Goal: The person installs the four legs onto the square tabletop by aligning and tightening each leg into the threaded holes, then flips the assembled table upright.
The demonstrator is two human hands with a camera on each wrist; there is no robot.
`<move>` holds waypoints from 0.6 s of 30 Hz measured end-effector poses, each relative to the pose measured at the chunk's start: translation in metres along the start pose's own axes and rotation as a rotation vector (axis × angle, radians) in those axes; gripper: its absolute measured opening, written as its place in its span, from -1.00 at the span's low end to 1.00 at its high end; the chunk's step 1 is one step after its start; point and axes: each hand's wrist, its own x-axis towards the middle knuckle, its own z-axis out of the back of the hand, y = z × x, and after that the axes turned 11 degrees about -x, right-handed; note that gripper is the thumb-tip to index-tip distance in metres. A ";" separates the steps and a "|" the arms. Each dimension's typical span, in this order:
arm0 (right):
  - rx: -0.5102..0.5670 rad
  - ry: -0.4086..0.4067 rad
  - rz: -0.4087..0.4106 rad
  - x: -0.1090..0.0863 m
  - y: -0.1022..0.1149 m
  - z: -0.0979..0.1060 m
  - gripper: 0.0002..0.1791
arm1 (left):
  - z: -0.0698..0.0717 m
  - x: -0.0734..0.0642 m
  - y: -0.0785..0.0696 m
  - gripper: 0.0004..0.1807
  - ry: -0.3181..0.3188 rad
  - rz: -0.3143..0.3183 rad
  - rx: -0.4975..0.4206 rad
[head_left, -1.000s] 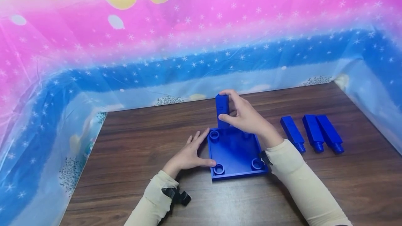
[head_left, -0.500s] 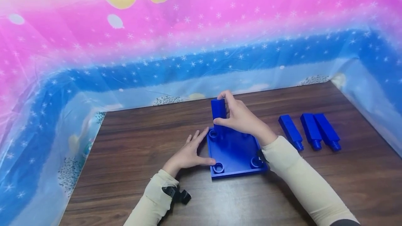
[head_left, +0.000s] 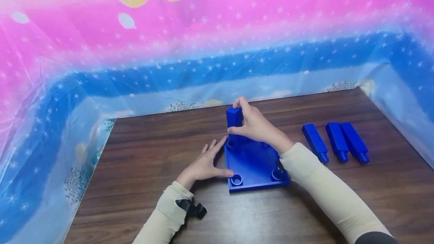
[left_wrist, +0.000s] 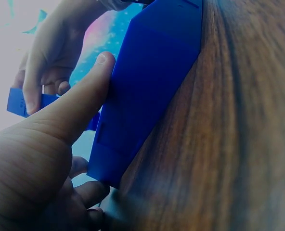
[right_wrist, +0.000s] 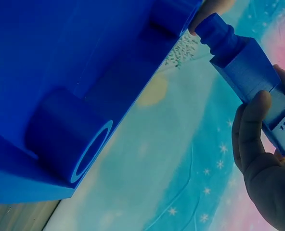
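A square blue tabletop with a raised rim lies on the table, a round socket standing in each corner. My left hand rests along its left edge, fingers straight and spread, thumb near the front left socket. Over the far left corner, my right hand grips a blue square leg between thumb and fingers. The right wrist view shows that leg's threaded end pointing toward the far left socket, close outside its mouth. In the left wrist view the tabletop partly hides the leg.
Three more blue legs, a single leg and a close pair, lie to the right on the brown wooden table, threaded ends toward me. A pink and blue patterned cloth rises around the table's back and sides.
My right hand has carried the leg left and slightly down, from behind the tabletop's back edge to over the far left socket. My left hand stays on the left edge.
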 end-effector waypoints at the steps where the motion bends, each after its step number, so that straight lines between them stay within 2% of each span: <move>1: -0.007 -0.004 0.000 0.001 0.001 -0.001 -0.30 | 0.000 0.000 0.000 0.34 0.000 0.000 0.001; 6: -0.059 -0.022 0.018 0.005 0.003 -0.004 -0.22 | 0.000 0.000 0.000 0.33 -0.006 0.004 0.003; 12: -0.112 -0.035 0.057 0.007 0.002 -0.008 -0.31 | 0.000 -0.002 -0.002 0.32 -0.014 0.037 -0.001; 18: -0.129 -0.035 0.050 0.007 0.001 -0.010 -0.38 | 0.000 -0.002 -0.002 0.32 -0.008 0.030 -0.003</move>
